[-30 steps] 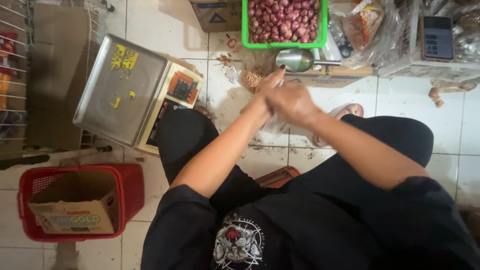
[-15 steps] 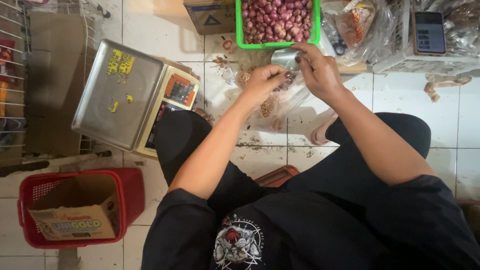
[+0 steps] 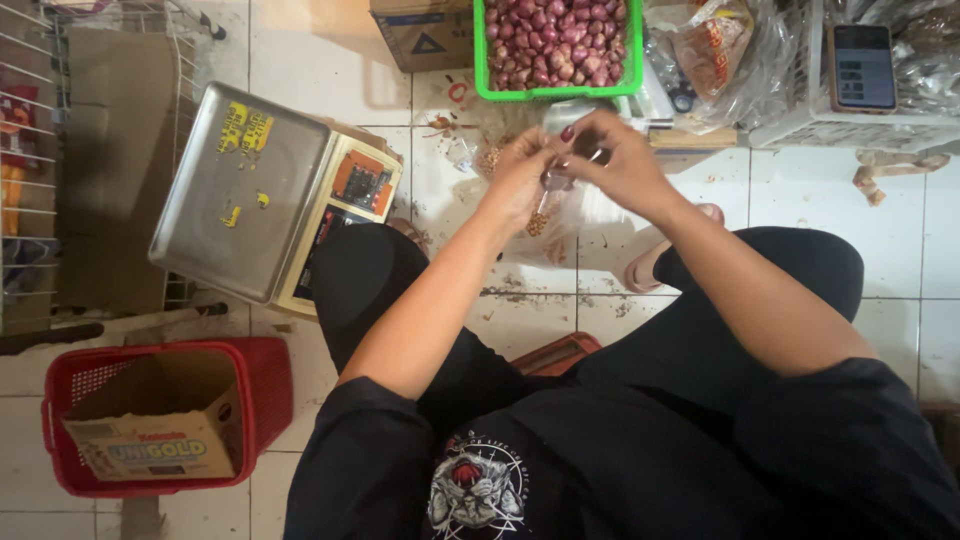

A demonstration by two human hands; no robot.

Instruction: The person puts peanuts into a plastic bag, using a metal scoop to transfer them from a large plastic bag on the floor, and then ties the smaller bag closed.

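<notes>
Two hands (image 3: 575, 165) over littered white floor tiles (image 3: 320, 60), beside scale (image 3: 270, 205).

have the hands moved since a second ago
Yes: both hands, left and right, have moved forward from over the lap toward the green crate of shallots.

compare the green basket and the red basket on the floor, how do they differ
The green basket lies at the top of the view, just beyond the hands, and is filled with small reddish-purple bulbs. The red basket lies at the lower left, beside the person's knee, and holds a cardboard box instead. The green one is cut off by the frame's top edge; the red one shows whole. Both are plastic, open-topped and sit on the tiled floor.
</notes>
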